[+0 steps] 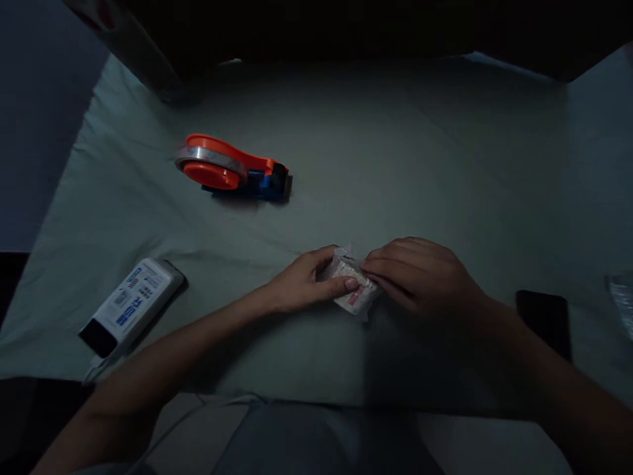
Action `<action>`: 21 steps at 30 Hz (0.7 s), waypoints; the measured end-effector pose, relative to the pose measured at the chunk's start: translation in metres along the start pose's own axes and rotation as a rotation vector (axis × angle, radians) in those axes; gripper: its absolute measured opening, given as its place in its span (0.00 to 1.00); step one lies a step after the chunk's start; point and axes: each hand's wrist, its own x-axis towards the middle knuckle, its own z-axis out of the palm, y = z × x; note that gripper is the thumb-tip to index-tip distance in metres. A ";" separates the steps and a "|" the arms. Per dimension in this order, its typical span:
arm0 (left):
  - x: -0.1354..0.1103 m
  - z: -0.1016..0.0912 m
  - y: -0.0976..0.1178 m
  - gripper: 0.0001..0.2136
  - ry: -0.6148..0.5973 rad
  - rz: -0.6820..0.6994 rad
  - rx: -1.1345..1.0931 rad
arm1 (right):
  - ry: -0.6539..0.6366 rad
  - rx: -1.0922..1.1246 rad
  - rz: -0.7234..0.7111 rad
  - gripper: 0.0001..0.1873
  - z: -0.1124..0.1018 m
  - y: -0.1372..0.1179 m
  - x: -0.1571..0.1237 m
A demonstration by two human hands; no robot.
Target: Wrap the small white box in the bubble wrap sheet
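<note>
Between my hands, low over the cloth-covered table, is a small package wrapped in clear plastic point(357, 305), pale with red print on its side. My left hand point(316, 280) grips its left side, the thumb lying across the front. At the right edge of the wrap, the fingers of my right hand point(420, 272) are pressed together on the plastic. What exactly lies under those right fingertips is hidden. Further back on the left, an orange and blue tape dispenser point(232, 168) with a roll of clear tape lies on the cloth.
A white and black device with a printed label point(133, 300) and a cable rests at the left. On the right lies a dark phone-like slab point(544, 323). A large dark box-like shape point(356, 30) spans the back. Pale green cloth point(395, 165) covers the table.
</note>
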 end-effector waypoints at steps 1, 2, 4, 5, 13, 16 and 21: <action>0.000 0.000 0.000 0.18 0.001 0.002 0.026 | -0.005 0.016 0.023 0.07 0.001 -0.001 0.000; 0.000 -0.001 0.001 0.19 0.003 0.001 0.058 | -0.011 0.033 0.043 0.08 0.002 -0.002 0.001; -0.001 -0.001 0.003 0.19 0.009 -0.003 0.137 | -0.020 0.065 0.074 0.08 0.004 -0.003 0.002; -0.001 -0.002 0.003 0.19 0.009 -0.002 0.179 | -0.017 0.080 0.087 0.08 0.004 -0.003 0.002; -0.002 0.000 -0.011 0.23 0.042 0.270 0.420 | 0.174 0.429 0.647 0.05 0.000 0.006 0.003; 0.002 0.003 -0.025 0.30 0.124 0.362 0.527 | 0.257 0.596 0.803 0.04 0.004 0.012 0.008; 0.003 0.009 -0.042 0.45 0.212 0.406 0.631 | 0.377 0.809 0.910 0.03 0.020 0.027 0.021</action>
